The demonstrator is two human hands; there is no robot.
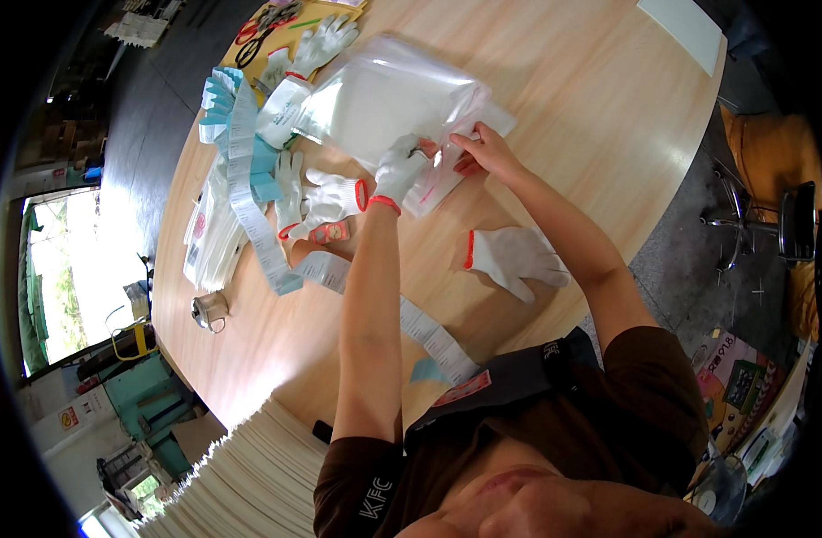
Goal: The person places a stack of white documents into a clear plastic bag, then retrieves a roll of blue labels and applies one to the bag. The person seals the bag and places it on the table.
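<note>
My left hand [400, 169] wears a white knit glove with a red cuff. It pinches the near edge of a clear plastic bag [442, 175] with a red strip along its mouth. My bare right hand [484, 151] grips the same bag from the right side. Just beyond them lies a stack of clear plastic bags [388, 94]. A loose white glove [511, 258] rests on the wooden table [563, 99] below my right forearm. Two more white gloves [326, 199] lie left of my left wrist.
A long strip of white paper labels [249, 179] runs down the table's left side, beside light-blue label rolls [221, 97]. Another glove [326, 40] and scissors [265, 29] lie at the far edge. A small metal cup [211, 310] stands near left. Stacked white sheets [249, 475] sit at the near edge.
</note>
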